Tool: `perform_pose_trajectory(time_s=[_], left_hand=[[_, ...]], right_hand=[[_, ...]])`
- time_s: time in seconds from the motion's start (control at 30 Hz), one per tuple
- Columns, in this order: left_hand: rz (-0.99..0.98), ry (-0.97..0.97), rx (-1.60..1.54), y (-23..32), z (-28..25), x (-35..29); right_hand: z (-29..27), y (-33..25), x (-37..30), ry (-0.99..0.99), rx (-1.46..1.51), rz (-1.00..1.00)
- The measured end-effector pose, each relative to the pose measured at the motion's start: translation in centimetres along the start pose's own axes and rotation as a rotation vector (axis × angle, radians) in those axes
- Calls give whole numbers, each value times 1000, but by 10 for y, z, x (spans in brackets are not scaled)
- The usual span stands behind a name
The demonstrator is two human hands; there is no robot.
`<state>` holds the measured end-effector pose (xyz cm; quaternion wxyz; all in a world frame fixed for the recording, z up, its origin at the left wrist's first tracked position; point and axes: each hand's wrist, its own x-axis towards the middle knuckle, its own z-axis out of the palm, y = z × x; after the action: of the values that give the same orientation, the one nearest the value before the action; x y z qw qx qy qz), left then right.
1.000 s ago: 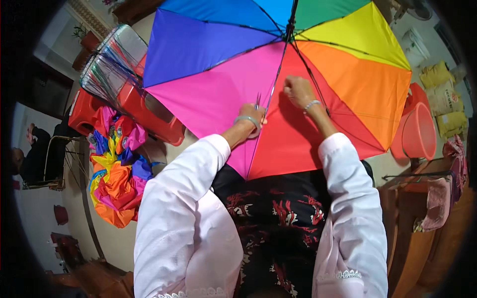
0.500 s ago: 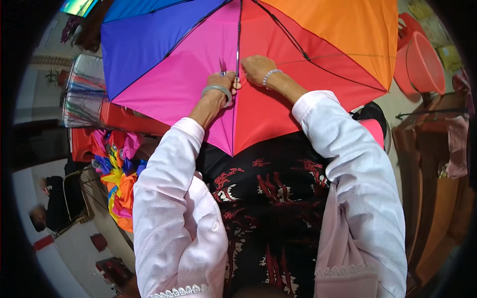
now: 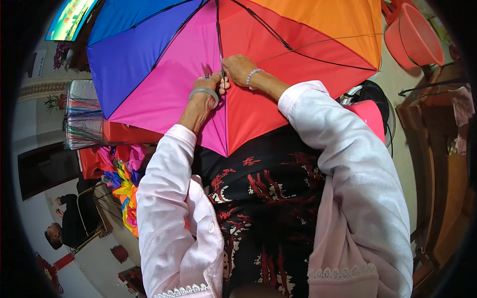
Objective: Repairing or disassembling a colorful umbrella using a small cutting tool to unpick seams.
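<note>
A multicoloured umbrella (image 3: pixel 169 74) lies spread before me with its ribs showing, its pink and red panels nearest. My left hand (image 3: pixel 206 88), with a bangle at the wrist, is closed on the dark rib (image 3: pixel 220 44) along the pink-red seam. Two pointed blades of what look like small snips (image 3: pixel 206 70) stick out of that hand. Right beside it, my right hand (image 3: pixel 240 68), wearing a beaded bracelet, is pinched at the same rib; its fingertips hide what they hold. From near its knuckles a thin thread (image 3: pixel 323 40) runs right across the red and orange panels.
At left are a plastic-wrapped bundle (image 3: pixel 82 114) and a heap of colourful fabric (image 3: pixel 126 181). A pink basin (image 3: pixel 415 37) stands at far right, near wooden furniture (image 3: pixel 447 188). Another person (image 3: pixel 79 218) sits at the far left. A lit screen (image 3: pixel 72 20) is at upper left.
The umbrella and both hands have shifted left in the view. My right hand has come closer to the left hand, now at the rib. The thread slants up more to the right.
</note>
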<state>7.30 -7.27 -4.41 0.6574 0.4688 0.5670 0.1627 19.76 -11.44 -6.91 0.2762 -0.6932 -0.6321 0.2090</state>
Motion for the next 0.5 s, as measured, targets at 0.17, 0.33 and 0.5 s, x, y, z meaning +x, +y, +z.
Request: perform_pose_trajectory(time_s=[0.17, 0.33, 0.5], left_hand=[[37, 17, -51, -2, 0, 1], [27, 219, -76, -4, 13, -3], [51, 191, -170, -5, 6, -7]], right_hand=[[-4, -6, -3, 48, 30, -49], [-4, 7, -1, 43, -1, -25], [-7, 12, -1, 0, 48, -36]])
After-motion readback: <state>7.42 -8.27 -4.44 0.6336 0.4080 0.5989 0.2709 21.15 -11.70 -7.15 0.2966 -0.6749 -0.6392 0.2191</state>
